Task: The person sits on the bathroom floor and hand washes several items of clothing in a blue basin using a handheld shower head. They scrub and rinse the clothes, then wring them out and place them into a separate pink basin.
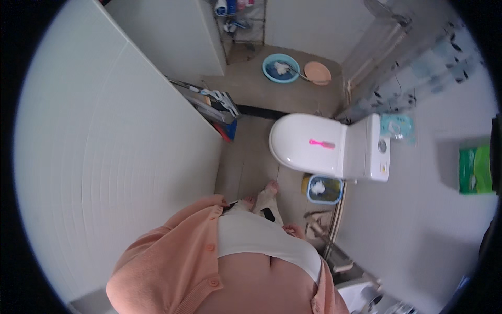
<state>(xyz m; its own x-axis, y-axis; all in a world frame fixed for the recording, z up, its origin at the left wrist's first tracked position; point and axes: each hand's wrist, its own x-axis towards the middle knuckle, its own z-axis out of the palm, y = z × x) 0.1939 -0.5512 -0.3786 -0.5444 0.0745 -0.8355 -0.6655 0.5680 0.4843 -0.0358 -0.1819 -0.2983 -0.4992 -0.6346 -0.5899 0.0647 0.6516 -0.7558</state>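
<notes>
At the left side of my white clothing point(251, 230), my left hand point(217, 201) is closed beside a small dark thing point(229, 206). What its fingers grip is partly hidden. On the other side, my right hand point(295, 230) has curled fingers by the edge of the white cloth; anything in them is too small to make out. An open peach cardigan point(172, 251) covers my arms. Below, my bare feet point(270, 187) stand on the tiled floor, and a black patch point(267, 214) shows on light cloth at my leg.
A white toilet point(303, 125) with its lid down carries a pink brush point(321, 144). Beside it stands a blue-rimmed bin point(325, 201). Ahead are a blue basin point(281, 58) and a peach basin point(317, 72). Cleaning tools point(217, 104) lean by the left partition point(115, 131).
</notes>
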